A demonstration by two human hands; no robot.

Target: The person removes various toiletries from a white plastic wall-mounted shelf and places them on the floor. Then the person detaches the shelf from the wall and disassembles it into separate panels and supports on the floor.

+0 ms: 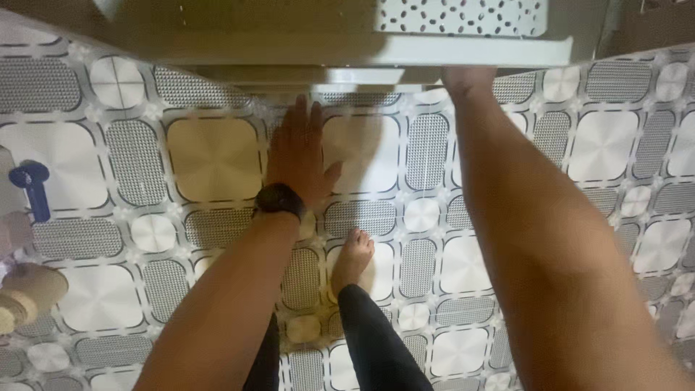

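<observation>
The left hand (pixel 300 156) is open and flat, fingers straight and pointing to 12 o'clock, w/ nothing in it. It hovers under the front edge of the white shelf unit (pixel 376 52), prob. to meet the underside. A black watch (pixel 279 199) sits on the wrist at 6 o'clock of the hand.

The right hand (pixel 467 78) is at 2 o'clock from the left one. Only its wrist part shows; the fingers go under the shelf edge, so I cannot tell how far it is open or if it grips. It seems to support the unit from below.

At 12 o'clock on the shelf stands a white perforated basket (pixel 460 16). Below, a bare foot (pixel 352 259) is on the patterned tile floor (pixel 601 145). At 9 o'clock, far from hands, lies a blue handle-like object (pixel 30 187).
</observation>
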